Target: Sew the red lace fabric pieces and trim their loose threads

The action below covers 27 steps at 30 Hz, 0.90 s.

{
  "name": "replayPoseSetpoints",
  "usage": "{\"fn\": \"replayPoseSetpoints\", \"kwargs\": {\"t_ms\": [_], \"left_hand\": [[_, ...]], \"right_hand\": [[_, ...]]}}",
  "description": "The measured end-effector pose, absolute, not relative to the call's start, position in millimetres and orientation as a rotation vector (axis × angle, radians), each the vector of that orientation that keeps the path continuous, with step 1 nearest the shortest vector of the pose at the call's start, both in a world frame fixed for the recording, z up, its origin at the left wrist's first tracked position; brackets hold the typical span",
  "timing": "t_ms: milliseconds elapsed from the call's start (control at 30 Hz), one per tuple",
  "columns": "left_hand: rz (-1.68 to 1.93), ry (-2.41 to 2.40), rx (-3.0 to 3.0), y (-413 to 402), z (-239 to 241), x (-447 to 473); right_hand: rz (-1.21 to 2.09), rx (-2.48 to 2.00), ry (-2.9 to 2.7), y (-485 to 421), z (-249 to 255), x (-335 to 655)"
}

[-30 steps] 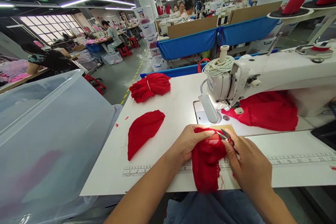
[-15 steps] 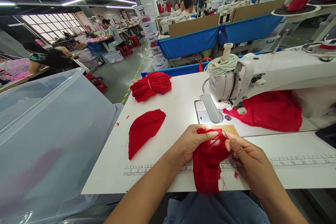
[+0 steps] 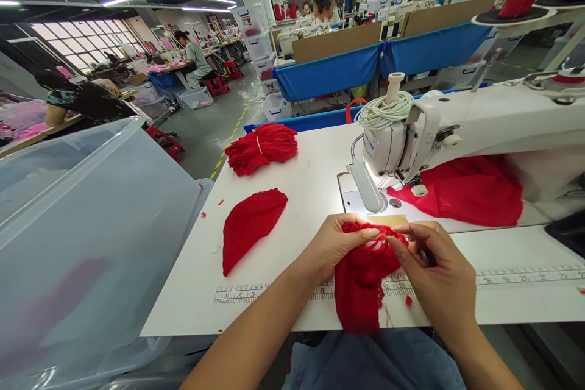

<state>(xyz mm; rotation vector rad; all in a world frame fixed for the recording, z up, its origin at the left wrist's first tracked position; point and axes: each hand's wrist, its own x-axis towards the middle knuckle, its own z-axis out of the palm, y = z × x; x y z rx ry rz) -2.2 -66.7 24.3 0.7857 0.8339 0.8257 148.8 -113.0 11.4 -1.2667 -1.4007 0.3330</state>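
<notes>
A gathered piece of red fabric (image 3: pixel 359 292) hangs over the front edge of the white sewing table, its upper edge bunched between both hands. My left hand (image 3: pixel 340 244) is closed on its upper left side, thumb on top. With thumb and forefinger, my right hand (image 3: pixel 436 262) pinches the upper right edge. Something dark and metallic shows partly under the right fingers; its kind is hidden. Loose red threads trail from the fabric's lower right side. Just behind the hands is the sewing machine (image 3: pixel 388 146), with more red fabric (image 3: pixel 475 192) lying under its arm.
A curved red fabric piece (image 3: pixel 251 228) and a tied red bundle (image 3: pixel 262 148) lie on the table's left. A printed ruler (image 3: pixel 516 277) runs along the front. Beside the table stands a large clear plastic bin (image 3: pixel 105 213). Several people sit at other machines.
My right hand has turned and shifted slightly up and right, drawing the fabric's upper edge that way. A thin metal tip that showed at its fingertips is no longer visible there. My left hand stays put.
</notes>
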Motion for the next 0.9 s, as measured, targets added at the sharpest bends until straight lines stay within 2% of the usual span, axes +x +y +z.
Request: {"fn": "replayPoseSetpoints", "kwargs": {"t_ms": [167, 333, 600, 767, 900], "left_hand": [[0.848, 0.852, 0.867, -67, 23, -1], [0.831, 0.858, 0.82, -67, 27, -1], [0.83, 0.846, 0.861, -66, 27, -1], [0.83, 0.867, 0.843, -67, 30, 3], [0.819, 0.881, 0.955, -67, 31, 2]], "right_hand": [[0.233, -1.255, -1.49, -102, 10, 146], [0.311, -1.489, -1.244, -101, 11, 152], [0.276, -1.292, -1.51, -101, 12, 147], [0.442, -1.439, -1.369, -99, 3, 148], [0.272, -1.458, -1.392, -99, -3, 144]]}}
